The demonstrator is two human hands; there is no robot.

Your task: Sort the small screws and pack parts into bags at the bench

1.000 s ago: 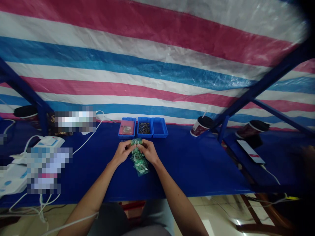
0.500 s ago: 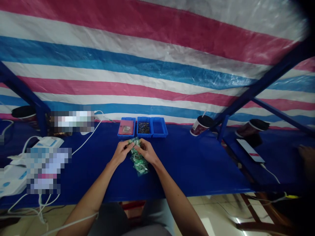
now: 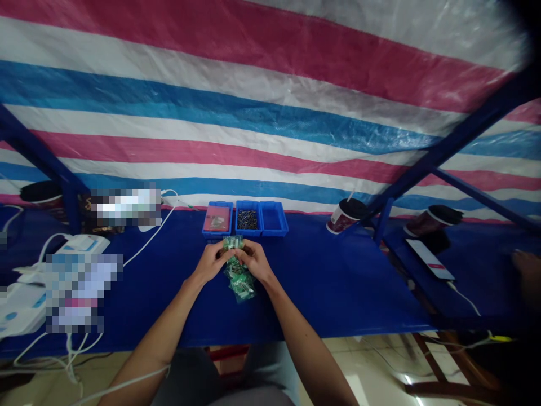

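Both hands meet over the middle of the blue table. My left hand (image 3: pixel 210 260) pinches the left side of a small clear plastic bag (image 3: pixel 233 243) with green print. On its right side, my right hand (image 3: pixel 253 260) grips the same bag, thumbs close together. Several similar green-printed bags (image 3: pixel 242 285), with small metal pieces showing inside, lie in an overlapping pile just below the hands. Beyond the fingers stand three blue bins: one with pink sheets and a small bag (image 3: pixel 217 217), one with dark screws or pins (image 3: pixel 247 219), and an empty one (image 3: pixel 273 218).
A lidded cup (image 3: pixel 345 216) with a straw stands at right, near a blue frame post (image 3: pixel 382 220). Power strips (image 3: pixel 25 310), cables and blurred-out devices crowd the left. Farther right are another cup (image 3: pixel 433 220), a phone (image 3: pixel 430 259) and another person's hand (image 3: pixel 526 262).
The held bag has turned from slanted to level across both hands, its upper edge now spread between the fingers. The pile, bins and cups have not moved.
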